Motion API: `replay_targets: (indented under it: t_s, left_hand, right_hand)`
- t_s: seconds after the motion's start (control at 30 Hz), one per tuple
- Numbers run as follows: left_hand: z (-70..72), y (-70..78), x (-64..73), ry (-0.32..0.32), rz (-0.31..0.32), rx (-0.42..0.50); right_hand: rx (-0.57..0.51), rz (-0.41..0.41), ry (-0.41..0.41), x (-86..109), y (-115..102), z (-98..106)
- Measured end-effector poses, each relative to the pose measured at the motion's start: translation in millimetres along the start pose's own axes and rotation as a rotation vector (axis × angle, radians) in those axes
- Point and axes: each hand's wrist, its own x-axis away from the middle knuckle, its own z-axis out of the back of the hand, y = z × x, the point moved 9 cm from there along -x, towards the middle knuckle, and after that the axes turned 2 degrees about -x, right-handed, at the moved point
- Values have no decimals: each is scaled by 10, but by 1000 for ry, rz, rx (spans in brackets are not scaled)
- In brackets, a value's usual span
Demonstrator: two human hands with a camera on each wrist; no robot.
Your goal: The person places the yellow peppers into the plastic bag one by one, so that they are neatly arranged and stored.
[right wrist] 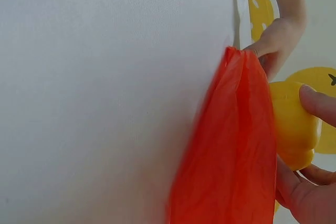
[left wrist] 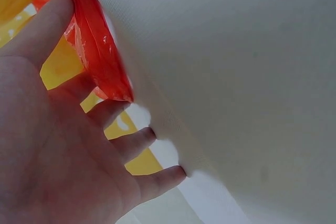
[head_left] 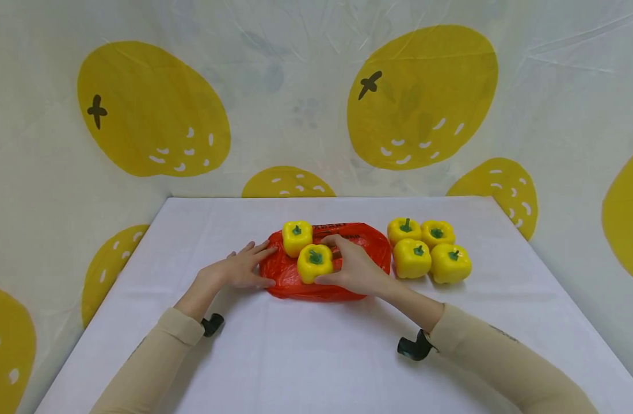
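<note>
Both forearms, in beige sleeves, come up from the lower edge of the head view and angle inward toward the middle of the white tabletop (head_left: 316,356); a dark wrist mount shows under each sleeve cuff.

Left hand (head_left: 241,269) lies palm down, just left of centre, with its fingers straight and spread. Its fingertips press the left edge of a red plastic bag (head_left: 368,247) against the tabletop. The left wrist view shows the same: flat fingers (left wrist: 131,142) on the white surface, the thumb against the bag's red fold (left wrist: 94,45).

Right hand (head_left: 355,267), just right of centre, is curled around a yellow bell pepper (head_left: 315,263) that sits on the bag; the thumb is on its near side and the fingers wrap over its far side. In the right wrist view the pepper (right wrist: 291,124) rests against the red film (right wrist: 231,150), with a fingertip (right wrist: 317,103) on top and the palm below.

Six yellow bell peppers in all, each with a green stem. Two are on the bag: the gripped one and a second pepper (head_left: 297,237) touching it at the upper left. Four more (head_left: 430,250) stand in a tight two-by-two cluster on the tabletop right of the bag. One red bag.
</note>
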Motion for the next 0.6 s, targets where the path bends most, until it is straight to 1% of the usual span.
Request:
replay_targets:
  t_s: [0.1, 0.23, 0.6]
  left_hand:
    - [6, 1, 7, 1, 0, -1]
    - [13, 6, 12, 3, -1, -1]
    - [20, 25, 26, 0, 4, 11]
  right_hand:
    - [-18, -34, -1, -24, 12, -49]
    - [-30, -51, -5, -59, 8, -119]
    - [-77, -42, 3, -133, -6, -273]
